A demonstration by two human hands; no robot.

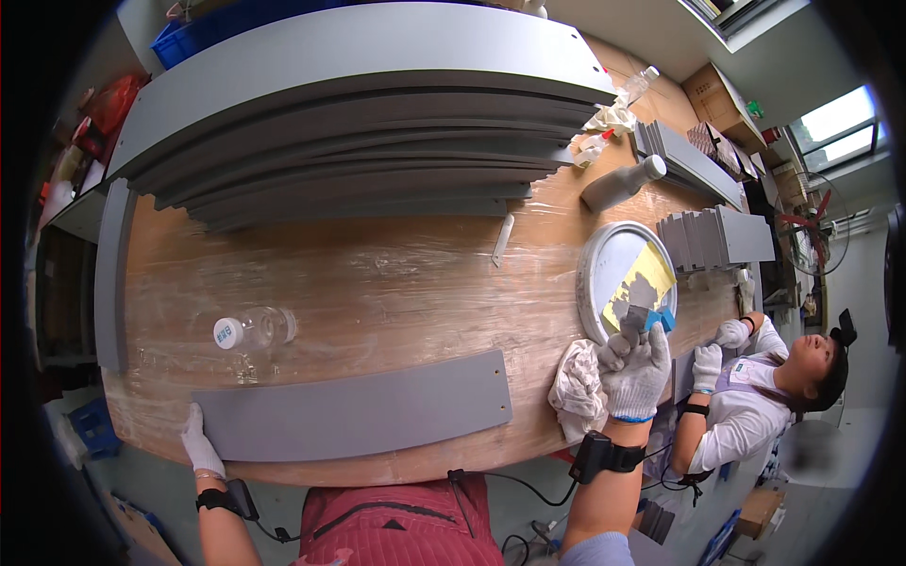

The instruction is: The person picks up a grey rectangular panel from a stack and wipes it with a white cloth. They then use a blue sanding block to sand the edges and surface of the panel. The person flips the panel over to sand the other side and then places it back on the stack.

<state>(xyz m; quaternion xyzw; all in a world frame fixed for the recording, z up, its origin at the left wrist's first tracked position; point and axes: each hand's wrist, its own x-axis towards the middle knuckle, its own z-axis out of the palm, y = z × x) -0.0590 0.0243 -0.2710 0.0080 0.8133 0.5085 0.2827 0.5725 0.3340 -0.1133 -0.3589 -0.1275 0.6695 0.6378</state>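
A flat grey board with small holes at its right end lies along the table's near edge. My left hand, in a white glove, grips its left end. On the right, my gloved right hand is closed around a small blue scraper, partly hidden by the fingers. Beneath it, a yellow sheet smeared with grey paste rests on a round white lid. A crumpled white rag lies beside my right hand.
A tall stack of grey boards fills the table's far side. Nearer stand a clear plastic jar, a grey bottle and a glue bottle. Shorter grey pieces stand at right. A co-worker in white gloves is close on the right.
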